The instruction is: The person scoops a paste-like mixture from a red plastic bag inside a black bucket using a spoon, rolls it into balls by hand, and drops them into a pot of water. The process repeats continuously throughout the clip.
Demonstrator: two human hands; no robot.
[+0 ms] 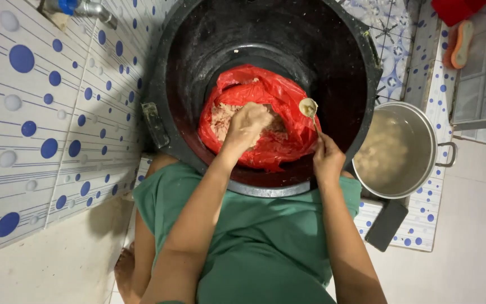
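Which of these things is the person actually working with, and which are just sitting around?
In use:
left hand pressed into the pinkish paste
red plastic bag holding the paste
right hand holding a spoon
black tub the bag sits in
metal pot with pale lumps in water

Lying about:
tap
red container
scrubbing brush
dark flat block
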